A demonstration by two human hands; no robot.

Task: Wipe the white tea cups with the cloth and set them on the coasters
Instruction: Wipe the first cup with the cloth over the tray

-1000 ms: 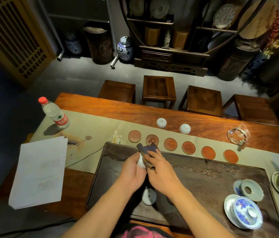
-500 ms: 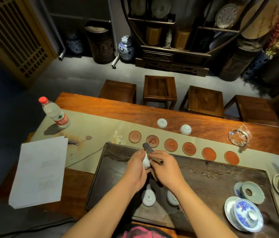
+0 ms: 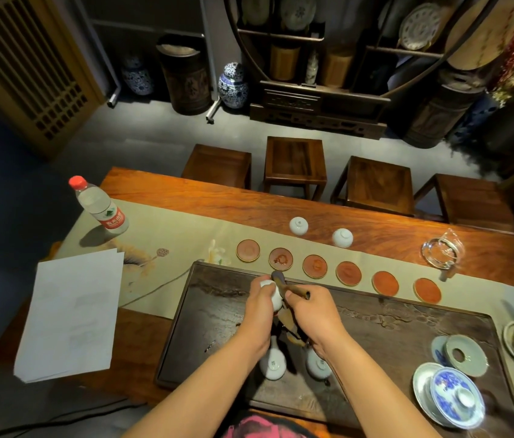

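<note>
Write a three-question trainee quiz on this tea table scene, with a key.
1. True or false: a white cup already sits on one of the coasters.
2. How many round coasters lie in the row beyond the dark tea tray?
3. Which hand holds the cup being wiped: A left, B right?

Key
1. False. All coasters, from the leftmost coaster to the rightmost coaster, are bare; two white cups stand upside down on the wood beyond them, the nearer-left cup and the other cup.
2. Six.
3. A. The left hand grips the held cup; the right hand works the cloth against it.
</note>
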